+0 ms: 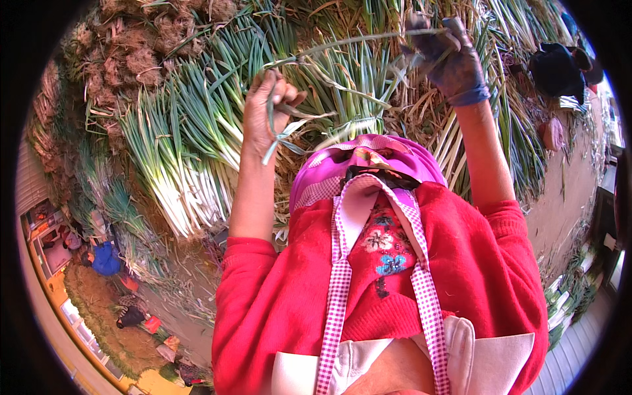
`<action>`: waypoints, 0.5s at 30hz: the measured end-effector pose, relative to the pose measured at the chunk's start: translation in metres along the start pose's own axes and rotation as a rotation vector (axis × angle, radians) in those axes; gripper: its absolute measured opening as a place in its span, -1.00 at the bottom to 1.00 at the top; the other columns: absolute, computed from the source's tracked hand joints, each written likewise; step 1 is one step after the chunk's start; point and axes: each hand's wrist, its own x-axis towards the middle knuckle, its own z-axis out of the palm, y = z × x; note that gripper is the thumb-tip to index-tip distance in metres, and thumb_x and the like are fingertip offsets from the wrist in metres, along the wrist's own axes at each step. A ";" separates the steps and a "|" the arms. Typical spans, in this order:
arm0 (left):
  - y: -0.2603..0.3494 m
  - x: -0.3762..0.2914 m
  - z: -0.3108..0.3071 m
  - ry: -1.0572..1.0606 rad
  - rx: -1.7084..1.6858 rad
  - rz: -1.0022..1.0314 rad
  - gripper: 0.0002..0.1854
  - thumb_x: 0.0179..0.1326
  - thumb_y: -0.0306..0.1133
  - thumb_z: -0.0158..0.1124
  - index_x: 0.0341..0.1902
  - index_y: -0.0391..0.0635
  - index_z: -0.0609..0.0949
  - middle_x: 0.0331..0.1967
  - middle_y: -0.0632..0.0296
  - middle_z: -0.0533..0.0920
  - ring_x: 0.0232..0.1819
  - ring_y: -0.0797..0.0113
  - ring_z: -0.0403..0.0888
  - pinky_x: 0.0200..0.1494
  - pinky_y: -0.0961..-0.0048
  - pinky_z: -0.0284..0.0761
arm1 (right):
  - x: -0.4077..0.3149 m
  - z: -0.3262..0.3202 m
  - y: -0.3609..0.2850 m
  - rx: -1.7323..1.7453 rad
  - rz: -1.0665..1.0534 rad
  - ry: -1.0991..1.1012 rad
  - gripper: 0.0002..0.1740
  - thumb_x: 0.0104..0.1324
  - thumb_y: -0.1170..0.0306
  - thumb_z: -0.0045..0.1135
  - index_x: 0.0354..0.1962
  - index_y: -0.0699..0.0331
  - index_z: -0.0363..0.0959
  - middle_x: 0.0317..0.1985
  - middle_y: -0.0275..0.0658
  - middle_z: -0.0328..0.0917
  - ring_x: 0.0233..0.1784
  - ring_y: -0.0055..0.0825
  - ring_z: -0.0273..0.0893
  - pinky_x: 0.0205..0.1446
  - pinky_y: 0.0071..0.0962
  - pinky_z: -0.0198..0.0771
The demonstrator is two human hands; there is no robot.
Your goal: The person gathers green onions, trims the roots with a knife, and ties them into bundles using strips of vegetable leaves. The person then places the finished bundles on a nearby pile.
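Observation:
My bare left hand (269, 101) is closed around limp green onion leaves (291, 131), whose torn ends dangle over my wrist. One long leaf strip (345, 40) stretches from above that hand across to my right hand (442, 59), which wears a dark, soiled glove with a blue cuff. The right hand is blurred, its fingers curled about the far end of the strip. Below and left of my left hand lie bunches of green onions (192, 143) with white stems. More leafy green onions (345, 84) spread between both hands, beyond my lap.
Brown root clumps (138, 59) are heaped at the upper left. People sit at the far left, one in blue (106, 259). A dark-clothed person (558, 71) is at the upper right. Bare floor (558, 197) strewn with leaf scraps extends right; more green onions (560, 301) lie there.

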 end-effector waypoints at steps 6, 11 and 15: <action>-0.004 -0.027 0.012 0.077 0.195 -0.220 -0.79 0.31 -0.26 0.04 -0.33 -0.14 0.50 -0.57 0.24 0.47 -0.69 0.47 0.40 -0.61 0.48 0.45 | 0.015 0.009 -0.021 0.225 -0.262 -0.395 -0.77 0.28 0.27 -0.06 -0.46 0.16 0.49 -0.39 -0.35 0.55 -0.21 -0.42 0.52 0.21 0.00 0.21; 0.008 -0.069 0.033 -0.149 0.237 -0.280 -0.81 0.31 -0.25 0.07 -0.31 -0.12 0.49 -0.68 0.41 0.30 -0.75 0.61 0.10 -0.69 0.63 0.02 | 0.038 -0.012 -0.073 0.163 -0.471 -0.198 -0.76 0.27 0.25 -0.07 -0.45 0.17 0.50 -0.38 -0.31 0.56 -0.21 -0.40 0.52 0.15 -0.04 0.24; 0.013 -0.095 0.032 -0.120 0.268 -0.399 -0.88 0.28 -0.32 0.12 -0.22 -0.09 0.52 -0.61 0.44 0.34 -0.62 0.69 0.16 -0.62 0.70 0.03 | 0.041 -0.051 -0.108 0.095 -0.571 -0.024 -0.75 0.27 0.23 -0.07 -0.44 0.17 0.50 -0.37 -0.28 0.56 -0.20 -0.37 0.53 0.10 -0.07 0.27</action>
